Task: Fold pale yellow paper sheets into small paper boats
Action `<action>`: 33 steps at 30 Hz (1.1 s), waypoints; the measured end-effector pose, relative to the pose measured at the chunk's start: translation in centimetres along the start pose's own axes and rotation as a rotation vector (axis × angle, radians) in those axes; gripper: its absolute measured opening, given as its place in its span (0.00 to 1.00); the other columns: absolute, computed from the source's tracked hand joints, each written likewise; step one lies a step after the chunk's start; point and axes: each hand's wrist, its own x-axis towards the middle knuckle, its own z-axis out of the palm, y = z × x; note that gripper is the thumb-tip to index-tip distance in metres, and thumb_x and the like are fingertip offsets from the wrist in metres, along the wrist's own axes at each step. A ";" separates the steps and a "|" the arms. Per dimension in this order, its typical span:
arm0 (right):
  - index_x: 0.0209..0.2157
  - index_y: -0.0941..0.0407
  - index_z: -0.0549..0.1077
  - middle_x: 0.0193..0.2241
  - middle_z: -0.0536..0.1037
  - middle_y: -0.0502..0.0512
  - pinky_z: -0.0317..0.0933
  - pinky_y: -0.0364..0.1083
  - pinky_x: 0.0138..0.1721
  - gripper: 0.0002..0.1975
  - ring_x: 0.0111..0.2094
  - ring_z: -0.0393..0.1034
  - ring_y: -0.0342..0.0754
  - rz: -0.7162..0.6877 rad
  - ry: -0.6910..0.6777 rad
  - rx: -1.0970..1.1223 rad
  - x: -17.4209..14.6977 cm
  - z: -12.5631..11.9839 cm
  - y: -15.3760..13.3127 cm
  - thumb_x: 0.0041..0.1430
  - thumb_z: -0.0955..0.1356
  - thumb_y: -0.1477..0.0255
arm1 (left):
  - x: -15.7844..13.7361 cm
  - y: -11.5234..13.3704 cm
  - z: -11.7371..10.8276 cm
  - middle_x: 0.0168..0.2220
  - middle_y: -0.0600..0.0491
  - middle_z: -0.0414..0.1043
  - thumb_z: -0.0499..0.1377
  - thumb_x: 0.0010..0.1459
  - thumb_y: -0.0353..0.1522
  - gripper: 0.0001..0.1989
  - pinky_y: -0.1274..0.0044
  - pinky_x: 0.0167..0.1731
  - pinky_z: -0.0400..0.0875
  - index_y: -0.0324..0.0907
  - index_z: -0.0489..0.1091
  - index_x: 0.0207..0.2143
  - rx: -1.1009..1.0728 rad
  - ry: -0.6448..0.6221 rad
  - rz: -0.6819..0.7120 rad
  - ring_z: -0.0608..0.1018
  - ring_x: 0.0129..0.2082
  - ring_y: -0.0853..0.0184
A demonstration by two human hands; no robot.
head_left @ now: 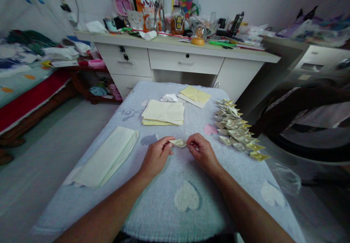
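Between my two hands, just above the cloth-covered table (164, 199), is a small folded paper boat (179, 143) of pale yellow paper. My left hand (160, 152) pinches its left tip between thumb and fingers. The right tip is pinched in the fingers of my right hand (201, 151). To the right, several finished paper boats (236, 126) stand packed in rows. A stack of pale yellow paper sheets (164, 112) lies beyond my hands, and a folded pile of larger pale paper (106, 159) lies to the left.
Near the far edge lie yellow and white sheets (195, 95) and a crumpled white tissue (168, 97). Behind the table stands a white desk (188, 61) crowded with jars and packets. A washing machine (322, 64) is at the right, a bed (32, 86) at the left.
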 end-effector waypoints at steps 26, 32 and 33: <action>0.33 0.57 0.72 0.24 0.72 0.48 0.59 0.41 0.24 0.12 0.23 0.64 0.40 0.433 -0.038 0.760 0.0 0.7 0.2 0.49 0.73 0.66 | 0.0 0.4 0.1 0.31 0.50 0.78 0.57 0.58 0.38 0.17 0.78 0.27 0.68 0.38 0.74 0.45 -0.178 0.018 -0.072 0.77 0.25 0.68; 0.35 0.53 0.65 0.29 0.74 0.48 0.62 0.40 0.23 0.21 0.27 0.69 0.43 0.523 -0.023 0.960 0.0 0.6 -0.7 0.43 0.77 0.66 | -0.8 0.5 0.3 0.39 0.50 0.80 0.54 0.61 0.36 0.15 0.76 0.38 0.71 0.43 0.74 0.47 0.100 0.015 0.129 0.80 0.33 0.64; 0.35 0.53 0.65 0.28 0.73 0.47 0.62 0.40 0.23 0.21 0.27 0.69 0.43 0.518 -0.019 0.970 0.1 0.6 -0.8 0.42 0.77 0.66 | -0.8 0.5 0.3 0.41 0.49 0.79 0.54 0.62 0.36 0.15 0.75 0.40 0.71 0.43 0.74 0.47 0.124 0.014 0.154 0.80 0.35 0.64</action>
